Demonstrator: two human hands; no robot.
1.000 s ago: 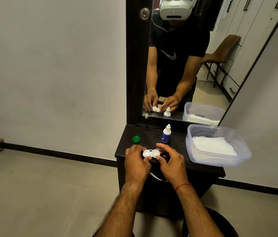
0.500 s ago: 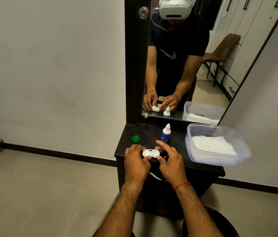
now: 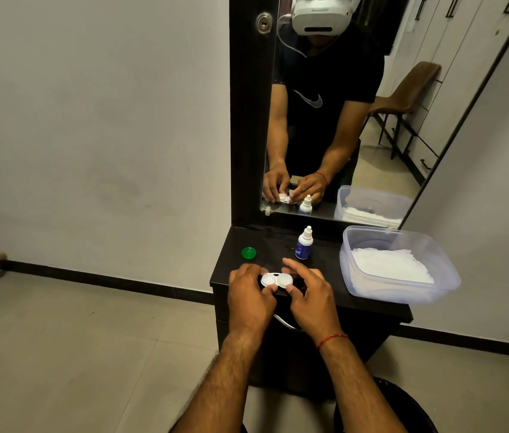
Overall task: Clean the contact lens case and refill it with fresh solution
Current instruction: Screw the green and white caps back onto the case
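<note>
Lay loose on the dark dresser top [image 3: 372, 310], far left: a green cap [image 3: 248, 253], well apart from everything else and near the left edge. Could have been knocked to the floor by a careless sweep.

Gripped the left end of the white contact lens case [image 3: 277, 280], left hand [image 3: 248, 295], fingers curled round it, thumb on the near rim. Sat near the front edge, that case, low on the top or just above it; could not tell which. Might have slipped off the front under an uneven squeeze.

Pinched the right end, right hand [image 3: 311, 292], thumb on the near rim, forefinger stretched over the far side, other fingers half spread. Could not tell whether the wells were capped or open.

Stood upright just beyond, a small blue solution bottle [image 3: 304, 244], close to that raised forefinger; easily toppled by a lift.

Sat far right, a clear plastic tub [image 3: 444, 254] of white tissue, overhanging the edge and liable to tip.
</note>
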